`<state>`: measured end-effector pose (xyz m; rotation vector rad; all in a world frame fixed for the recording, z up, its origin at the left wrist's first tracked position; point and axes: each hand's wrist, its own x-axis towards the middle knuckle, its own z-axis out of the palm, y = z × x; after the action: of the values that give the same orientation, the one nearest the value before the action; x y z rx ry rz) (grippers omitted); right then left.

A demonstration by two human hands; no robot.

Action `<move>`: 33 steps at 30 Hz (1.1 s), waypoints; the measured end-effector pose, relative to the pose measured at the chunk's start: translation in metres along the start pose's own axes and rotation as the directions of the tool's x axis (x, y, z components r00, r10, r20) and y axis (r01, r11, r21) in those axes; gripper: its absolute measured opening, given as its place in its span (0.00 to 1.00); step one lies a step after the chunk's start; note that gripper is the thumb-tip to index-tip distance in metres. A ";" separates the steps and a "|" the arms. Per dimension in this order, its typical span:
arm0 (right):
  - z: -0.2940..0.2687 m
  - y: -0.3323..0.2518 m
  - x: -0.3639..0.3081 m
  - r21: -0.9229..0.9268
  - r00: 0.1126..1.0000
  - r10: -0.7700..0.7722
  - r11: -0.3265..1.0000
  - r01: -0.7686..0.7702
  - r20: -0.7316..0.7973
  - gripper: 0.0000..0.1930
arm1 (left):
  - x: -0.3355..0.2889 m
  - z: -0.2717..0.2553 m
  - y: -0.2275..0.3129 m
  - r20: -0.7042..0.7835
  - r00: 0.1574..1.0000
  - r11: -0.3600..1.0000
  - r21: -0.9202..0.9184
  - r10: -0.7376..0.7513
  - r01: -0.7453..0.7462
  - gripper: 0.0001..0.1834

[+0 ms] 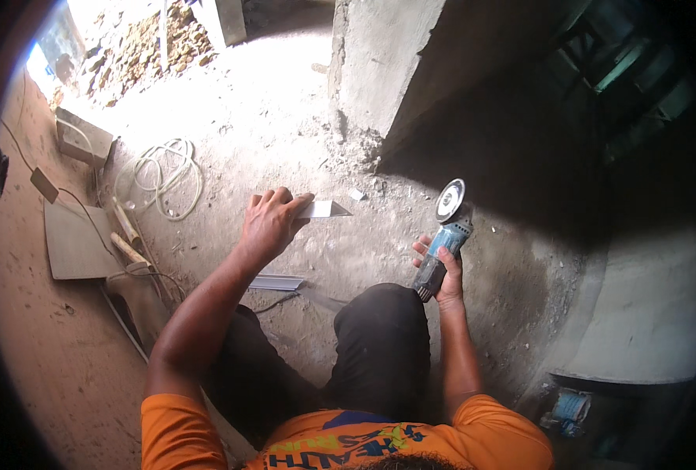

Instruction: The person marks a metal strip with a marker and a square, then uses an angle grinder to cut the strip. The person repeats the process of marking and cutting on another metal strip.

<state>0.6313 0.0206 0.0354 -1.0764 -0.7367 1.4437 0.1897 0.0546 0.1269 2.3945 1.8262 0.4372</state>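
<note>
My left hand (269, 223) is closed on a short piece of white angled profile (324, 209), raised in front of my knees. Its slanted, pointed end sticks out to the right past my fingers. On the right, my right hand (450, 278) grips a blue and dark angle grinder (446, 236) by its body. The grinder's round disc (450, 200) points upward and away from me, apart from the profile piece. A longer pale metal profile (276, 282) lies on the floor below my left hand, partly hidden by my forearm.
A coiled pale hose or cable (160, 178) lies on the dusty floor at left, near a concrete block (84, 142) and a square board (79, 239) by the wall. Wooden-handled tools (128, 247) lie beside them. A concrete pillar (375, 63) stands ahead. Rubble (148, 47) lies beyond.
</note>
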 end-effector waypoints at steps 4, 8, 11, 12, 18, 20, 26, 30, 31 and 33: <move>0.007 -0.001 -0.014 0.164 0.989 0.127 0.980 -0.113 -0.072 0.41 | -0.002 0.007 -0.011 -0.014 1.000 1.000 -0.030 0.006 -0.007 0.27; 0.015 -0.014 -0.021 0.197 1.000 -0.021 0.980 0.023 -0.011 0.42 | 0.000 0.004 -0.016 0.060 0.998 0.996 -0.092 0.028 -0.022 0.25; 0.018 -0.022 -0.016 0.270 0.995 0.052 0.960 -0.072 0.080 0.42 | 0.004 -0.001 -0.016 0.174 0.983 0.942 -0.315 -0.060 0.113 0.21; 0.018 -0.023 -0.015 0.287 0.992 0.081 0.952 -0.105 0.095 0.43 | 0.006 -0.001 -0.016 0.176 0.983 0.947 -0.301 -0.059 0.111 0.20; 0.013 -0.003 -0.014 0.401 0.991 0.109 0.907 -0.128 0.071 0.48 | 0.003 0.002 -0.028 0.089 0.994 0.931 -0.363 0.067 -0.030 0.15; 0.011 0.006 -0.011 0.378 0.992 0.118 0.917 -0.125 0.042 0.47 | 0.007 0.008 -0.031 0.048 0.988 0.930 -0.346 0.146 -0.121 0.17; 0.013 0.017 0.003 0.319 0.977 0.184 0.924 -0.209 0.107 0.47 | 0.017 0.026 -0.031 0.100 0.980 0.965 -0.214 0.174 -0.150 0.18; 0.014 0.020 0.010 0.069 0.947 0.302 0.948 -0.310 0.111 0.45 | 0.022 0.033 -0.042 0.105 0.972 0.976 -0.083 0.210 -0.201 0.17; 0.014 0.021 0.012 -0.009 0.933 0.329 0.943 -0.332 0.145 0.41 | 0.022 0.036 -0.046 0.109 0.974 0.980 -0.007 0.199 -0.200 0.17; 0.018 0.026 0.016 -0.036 0.883 0.401 0.914 -0.405 0.245 0.37 | 0.020 0.046 -0.051 0.081 0.976 0.969 0.129 0.201 -0.211 0.20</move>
<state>0.6049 0.0336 0.0153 -1.0903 -0.6979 1.9661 0.1603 0.0923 0.0739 2.6692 1.6360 0.2512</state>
